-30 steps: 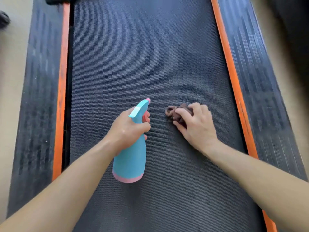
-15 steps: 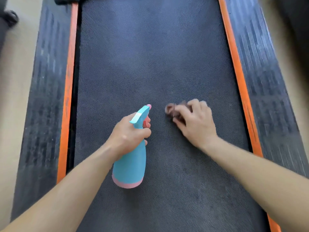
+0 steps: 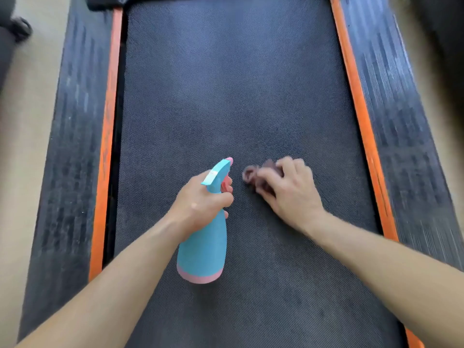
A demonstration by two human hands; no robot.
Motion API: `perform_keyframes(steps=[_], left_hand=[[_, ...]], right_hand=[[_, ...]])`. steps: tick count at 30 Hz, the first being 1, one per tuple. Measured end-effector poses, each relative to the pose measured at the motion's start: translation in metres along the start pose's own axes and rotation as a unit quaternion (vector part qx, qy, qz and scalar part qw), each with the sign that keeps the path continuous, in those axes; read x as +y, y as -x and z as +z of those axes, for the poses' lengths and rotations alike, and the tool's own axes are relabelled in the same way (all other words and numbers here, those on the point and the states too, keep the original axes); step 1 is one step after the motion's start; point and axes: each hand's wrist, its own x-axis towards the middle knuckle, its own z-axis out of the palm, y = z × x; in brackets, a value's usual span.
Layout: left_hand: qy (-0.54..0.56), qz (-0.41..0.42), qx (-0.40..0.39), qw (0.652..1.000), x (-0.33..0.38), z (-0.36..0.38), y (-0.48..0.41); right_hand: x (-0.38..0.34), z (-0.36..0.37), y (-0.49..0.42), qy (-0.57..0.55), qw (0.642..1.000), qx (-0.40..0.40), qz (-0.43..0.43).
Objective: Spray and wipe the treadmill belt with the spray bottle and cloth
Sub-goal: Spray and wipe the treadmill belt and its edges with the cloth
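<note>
The dark textured treadmill belt fills the middle of the view. My left hand grips the neck of a turquoise spray bottle with a pink base and pink trigger, nozzle pointing away from me over the belt. Just to its right, my right hand holds a small crumpled brown cloth down against the belt. Most of the cloth is hidden under the fingers; the hand is blurred.
Orange strips run along both sides of the belt, with black ribbed side rails outside them. Beige floor lies beyond on the left. A dark wheel-like object sits at the top left.
My right hand with the cloth has shifted slightly on the belt and is now blurred. The view has drifted so the treadmill sits further right. The bottle keeps its pose.
</note>
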Motion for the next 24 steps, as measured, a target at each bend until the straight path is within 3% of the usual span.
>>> perform_keyframes(steps=[5, 8, 12, 15, 18, 20, 24], left_hand=[[-0.031, -0.006, 0.008, 0.999, -0.003, 0.0, 0.0], [-0.031, -0.015, 0.003, 0.999, -0.004, 0.006, 0.0], [-0.042, -0.009, -0.008, 0.999, -0.004, 0.012, 0.004], [-0.039, -0.003, -0.021, 0.999, -0.002, 0.013, 0.008], [-0.015, -0.001, -0.045, 0.999, -0.002, 0.018, 0.008], [-0.007, -0.001, -0.051, 0.999, -0.001, 0.024, 0.007], [-0.024, 0.014, -0.07, 0.997, 0.003, 0.038, 0.004]], right_hand=[[0.014, 0.0, 0.005, -0.006, 0.996, -0.017, -0.092], [0.027, 0.006, -0.051, 0.02, 0.999, 0.028, 0.002], [0.035, 0.003, -0.073, 0.052, 0.996, 0.01, 0.069], [0.016, -0.008, 0.001, 0.006, 0.998, 0.016, 0.053], [0.01, -0.018, 0.071, -0.034, 0.999, -0.024, -0.031], [0.021, -0.02, 0.064, -0.033, 0.998, -0.032, -0.034], [0.045, -0.013, 0.007, 0.028, 0.998, 0.013, 0.049]])
